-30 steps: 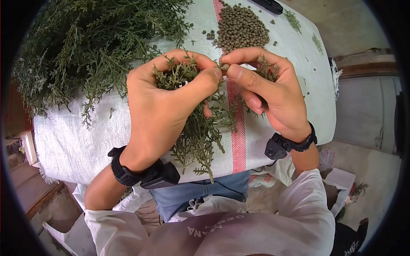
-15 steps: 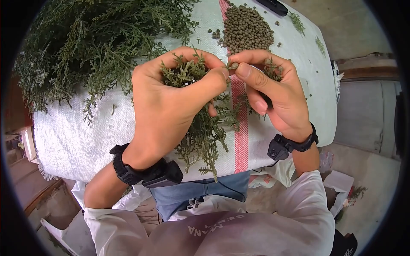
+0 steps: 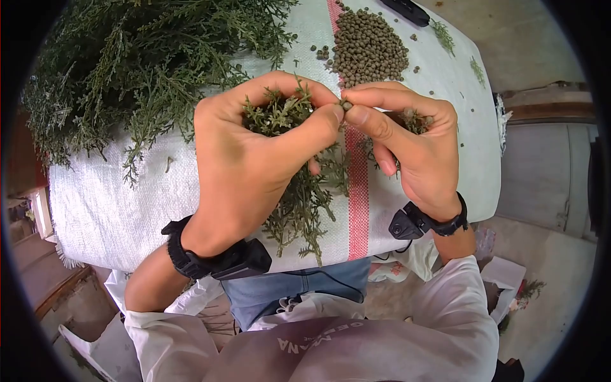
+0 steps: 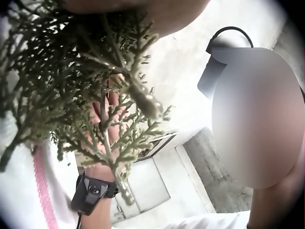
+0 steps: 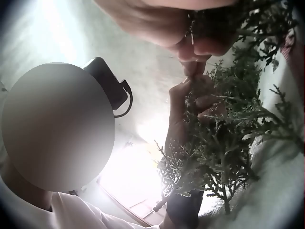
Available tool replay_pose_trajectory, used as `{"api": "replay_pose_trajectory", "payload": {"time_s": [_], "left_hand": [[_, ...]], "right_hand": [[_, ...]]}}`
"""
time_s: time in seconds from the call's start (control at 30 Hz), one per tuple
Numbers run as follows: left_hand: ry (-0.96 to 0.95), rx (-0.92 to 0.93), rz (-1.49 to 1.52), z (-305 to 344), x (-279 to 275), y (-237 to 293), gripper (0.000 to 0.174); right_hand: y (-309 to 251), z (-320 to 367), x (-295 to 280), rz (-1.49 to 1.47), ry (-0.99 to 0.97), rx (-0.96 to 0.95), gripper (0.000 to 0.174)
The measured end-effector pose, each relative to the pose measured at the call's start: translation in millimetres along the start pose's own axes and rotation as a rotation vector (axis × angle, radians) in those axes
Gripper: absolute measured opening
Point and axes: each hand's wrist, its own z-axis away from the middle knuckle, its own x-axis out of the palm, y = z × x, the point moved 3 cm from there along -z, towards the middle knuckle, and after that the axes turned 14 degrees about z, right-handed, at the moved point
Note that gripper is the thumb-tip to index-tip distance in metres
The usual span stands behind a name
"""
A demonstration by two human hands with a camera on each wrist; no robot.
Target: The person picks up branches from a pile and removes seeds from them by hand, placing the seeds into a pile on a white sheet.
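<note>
My left hand (image 3: 254,153) grips a bunch of green cypress-like sprigs (image 3: 299,197), whose stems hang down toward me over the white woven sack (image 3: 114,204). My right hand (image 3: 407,146) meets it thumb to thumb and pinches a small round green cone (image 3: 345,105) at the top of the bunch; a few more cones and bits of foliage sit in its curled palm. In the left wrist view the sprigs (image 4: 95,95) fill the frame. The right wrist view shows the fingertips (image 5: 193,50) pinched together above the foliage (image 5: 228,138).
A big heap of cut green branches (image 3: 140,57) covers the sack's far left. A pile of picked round cones (image 3: 369,44) lies at the far middle beside a red stripe (image 3: 356,191). A dark object (image 3: 401,9) sits at the far edge. Concrete floor lies to the right.
Both hands have stayed together over the sack. My right hand has rolled its fingers further over the cone, and the bunch has shifted slightly in my left hand.
</note>
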Motion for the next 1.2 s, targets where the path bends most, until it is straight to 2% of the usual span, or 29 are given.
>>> {"api": "replay_pose_trajectory", "payload": {"time_s": [0.1, 0.2, 0.4, 0.83, 1.2], "left_hand": [[0.019, -0.008, 0.012, -1.6, 2.1, -0.3, 0.009], [0.123, -0.105, 0.154, -2.2, 1.6, -5.3, 0.007], [0.086, -0.108, 0.161, -2.5, 0.1, -5.9, 0.006], [0.053, -0.108, 0.169, -3.2, -3.7, -4.6, 0.006], [0.002, -0.116, 0.184, -6.7, -4.0, -4.7, 0.008]], "right_hand": [[-0.5, -0.2, -0.9, -0.031, -0.002, 0.028, 0.017], [-0.3, -0.7, -0.4, -0.071, -0.019, 0.05, 0.018], [3.0, 0.7, 2.7, -0.13, -0.092, 0.091, 0.021], [4.4, 1.2, 4.6, -0.135, -0.093, 0.099, 0.017], [6.9, 1.2, 3.6, -0.146, -0.047, -0.023, 0.017]]}}
